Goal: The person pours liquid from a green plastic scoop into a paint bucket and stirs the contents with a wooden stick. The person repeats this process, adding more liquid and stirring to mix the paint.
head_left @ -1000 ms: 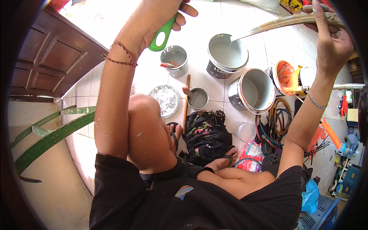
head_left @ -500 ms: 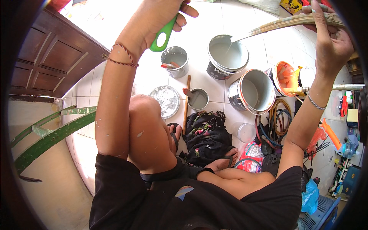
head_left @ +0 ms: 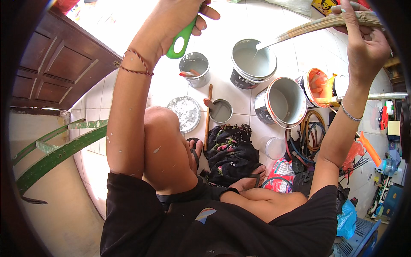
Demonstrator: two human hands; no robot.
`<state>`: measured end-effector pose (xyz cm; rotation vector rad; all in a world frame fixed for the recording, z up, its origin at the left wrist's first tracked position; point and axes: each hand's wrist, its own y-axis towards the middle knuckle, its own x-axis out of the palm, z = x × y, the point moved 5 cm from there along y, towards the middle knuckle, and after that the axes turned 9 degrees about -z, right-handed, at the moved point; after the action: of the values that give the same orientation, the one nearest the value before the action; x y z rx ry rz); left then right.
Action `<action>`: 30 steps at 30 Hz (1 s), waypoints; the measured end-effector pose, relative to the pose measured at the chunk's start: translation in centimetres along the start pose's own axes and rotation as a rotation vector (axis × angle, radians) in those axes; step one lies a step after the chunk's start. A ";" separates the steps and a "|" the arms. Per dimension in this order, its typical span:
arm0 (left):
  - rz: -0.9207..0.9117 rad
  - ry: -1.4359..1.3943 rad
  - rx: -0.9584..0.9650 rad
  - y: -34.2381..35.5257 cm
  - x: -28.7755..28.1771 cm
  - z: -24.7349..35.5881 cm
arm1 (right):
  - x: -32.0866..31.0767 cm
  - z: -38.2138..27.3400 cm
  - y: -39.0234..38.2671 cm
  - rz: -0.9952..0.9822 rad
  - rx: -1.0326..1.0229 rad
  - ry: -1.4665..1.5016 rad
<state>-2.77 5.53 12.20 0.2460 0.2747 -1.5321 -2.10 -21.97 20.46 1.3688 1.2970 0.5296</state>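
My left hand, at the top edge, is closed round a green-handled tool with a hole in its handle end. The tool's working end is not visible. At the upper right, my right hand grips a long, streaked wooden stick, thumb raised along it. Its pale tip reaches over the rim of a bucket of grey paint, and a thin strand hangs from it. Nearer me, a second grey-coated bucket stands tilted. A smaller pail has an orange-handled brush in it.
A tin of grey paint and a round tub with white lumps stand near my feet. Dark flowered cloth lies between them. An orange-stained bucket and coiled hoses sit right; a green frame stands left.
My right hand has shifted slightly left along with the stick. My left hand and the green-handled tool have barely moved.
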 end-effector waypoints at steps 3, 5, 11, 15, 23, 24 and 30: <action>-0.004 0.010 0.029 -1.0 0.2 0.5 | 0.2 0.9 -0.3 0.015 0.051 0.058; 0.009 0.008 -0.026 -0.3 -0.6 -0.7 | -0.9 3.5 -0.2 -0.080 0.105 0.051; -0.049 -0.102 0.083 -0.6 0.6 0.9 | -1.1 5.3 -0.8 -0.230 0.098 -0.189; -0.071 -0.077 0.042 -0.8 0.6 1.3 | -0.1 6.4 -1.5 -0.233 0.199 -0.110; -0.051 -0.041 0.045 -1.3 0.6 1.3 | 4.8 12.3 -5.7 -0.388 0.452 -0.118; -0.054 -0.040 0.034 -1.2 0.7 1.4 | 5.6 13.6 -6.7 -0.391 0.468 -0.118; -0.038 -0.024 0.002 -1.2 0.9 1.3 | 7.9 19.3 -12.3 -0.506 0.709 -0.022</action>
<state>-3.92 4.18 13.13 0.2253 0.2599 -1.5718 12.30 -25.43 1.33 1.5035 1.8277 -0.3294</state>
